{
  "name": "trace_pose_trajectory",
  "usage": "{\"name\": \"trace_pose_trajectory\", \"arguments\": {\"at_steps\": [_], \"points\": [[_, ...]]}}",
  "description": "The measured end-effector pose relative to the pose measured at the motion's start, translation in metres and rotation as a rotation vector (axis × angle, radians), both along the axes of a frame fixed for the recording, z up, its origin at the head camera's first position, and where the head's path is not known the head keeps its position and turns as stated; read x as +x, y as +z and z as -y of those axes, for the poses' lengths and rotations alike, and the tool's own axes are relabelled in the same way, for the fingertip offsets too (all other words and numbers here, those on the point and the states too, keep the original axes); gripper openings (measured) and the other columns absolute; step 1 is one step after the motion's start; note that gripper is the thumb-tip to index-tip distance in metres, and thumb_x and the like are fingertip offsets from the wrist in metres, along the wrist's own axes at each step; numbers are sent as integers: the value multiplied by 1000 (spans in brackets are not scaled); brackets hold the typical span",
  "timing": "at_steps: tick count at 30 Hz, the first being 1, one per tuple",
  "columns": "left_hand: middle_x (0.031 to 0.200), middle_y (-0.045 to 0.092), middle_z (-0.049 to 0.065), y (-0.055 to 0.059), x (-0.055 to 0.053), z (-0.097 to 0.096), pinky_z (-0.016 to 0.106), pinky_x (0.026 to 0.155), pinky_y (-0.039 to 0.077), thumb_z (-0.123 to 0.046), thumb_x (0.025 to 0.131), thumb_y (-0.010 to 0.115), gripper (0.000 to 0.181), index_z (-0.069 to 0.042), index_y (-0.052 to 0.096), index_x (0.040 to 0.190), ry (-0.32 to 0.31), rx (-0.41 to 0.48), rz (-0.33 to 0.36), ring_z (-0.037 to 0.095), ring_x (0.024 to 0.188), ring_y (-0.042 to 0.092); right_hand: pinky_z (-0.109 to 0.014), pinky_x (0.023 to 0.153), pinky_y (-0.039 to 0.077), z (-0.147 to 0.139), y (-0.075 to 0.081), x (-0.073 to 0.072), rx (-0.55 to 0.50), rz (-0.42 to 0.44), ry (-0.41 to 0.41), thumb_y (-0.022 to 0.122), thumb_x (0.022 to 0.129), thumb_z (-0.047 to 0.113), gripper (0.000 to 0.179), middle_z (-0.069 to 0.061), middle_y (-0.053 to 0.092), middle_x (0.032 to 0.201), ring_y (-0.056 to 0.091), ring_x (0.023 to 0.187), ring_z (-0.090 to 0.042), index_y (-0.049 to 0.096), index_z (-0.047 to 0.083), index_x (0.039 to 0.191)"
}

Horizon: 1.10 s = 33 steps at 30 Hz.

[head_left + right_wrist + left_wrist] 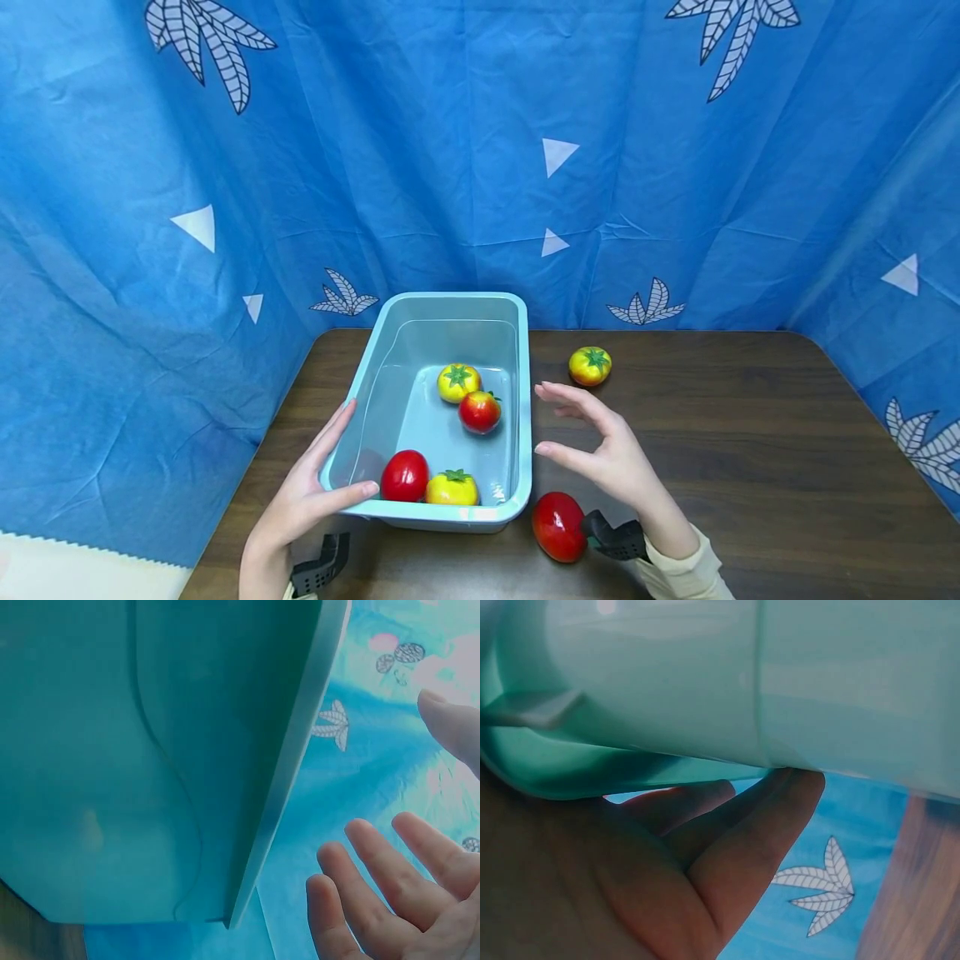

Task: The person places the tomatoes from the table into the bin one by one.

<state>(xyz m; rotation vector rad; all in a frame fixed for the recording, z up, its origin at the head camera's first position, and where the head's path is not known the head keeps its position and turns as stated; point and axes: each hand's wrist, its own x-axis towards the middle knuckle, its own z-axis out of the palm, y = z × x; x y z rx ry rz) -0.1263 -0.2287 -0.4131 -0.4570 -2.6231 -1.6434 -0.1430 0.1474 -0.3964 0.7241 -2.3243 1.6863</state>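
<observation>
A light blue plastic bin (pixel 486 302) stands on the table. My left hand (pixel 303 492) holds its near left corner, thumb over the rim and fingers along the outer left side; the left wrist view shows the fingertips (pixel 806 780) against the wall under the rim. To the right of the bin, my right hand (pixel 600 450) hovers with thumb and fingers spread apart, nothing between them. Inside the bin are a yellow toy tomato (pixel 458 382), a red-orange toy tomato (pixel 480 413), a smooth red oval toy fruit (pixel 405 476) and another yellow toy tomato (pixel 452 490).
A yellow-orange toy tomato (pixel 590 366) lies behind my right hand. Another red oval toy fruit (pixel 558 527) lies beside the right wrist's black strap (pixel 617 537). The dark wooden table (pixel 780 450) ends at a blue patterned cloth (pixel 480 167) at the back and sides.
</observation>
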Motion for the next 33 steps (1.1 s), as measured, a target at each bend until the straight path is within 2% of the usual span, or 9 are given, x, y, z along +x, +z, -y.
{"name": "trace_pose_trajectory", "arguments": {"at_steps": [7, 19, 25, 33], "points": [[154, 16, 6, 0, -2, -1, 71, 89, 34, -14, 77, 74, 89, -22, 25, 150, -5, 9, 5, 33, 131, 21, -26, 92, 45, -11, 1, -5, -30, -19, -35, 76, 77, 6, 63, 0, 54, 132, 51, 119, -14, 50, 12, 133], [154, 16, 6, 0, -1, 0, 71, 90, 32, -14, 77, 74, 88, -24, 25, 150, 4, 2, 17, 31, 132, 20, -20, 90, 45, -28, 4, -11, -70, -14, -113, 72, 79, 0, 58, -3, 55, 129, 52, 115, -17, 51, 10, 132], [154, 16, 6, 0, 0, 0, 72, 89, 31, -13, 77, 74, 88, -24, 25, 150, 5, -3, 11, 31, 132, 20, -20, 90, 45, -33, 8, -15, -96, -27, -165, 71, 78, -4, 56, -7, 56, 128, 53, 114, -14, 52, 7, 130], [154, 16, 4, 1, -1, -1, 73, 91, 28, -11, 77, 74, 89, -24, 25, 149, -10, 7, -1, 23, 133, 21, -20, 92, 44, -42, 3, -26, -138, -36, -225, 70, 79, -4, 54, -8, 57, 128, 54, 113, -12, 52, 5, 130]]}}
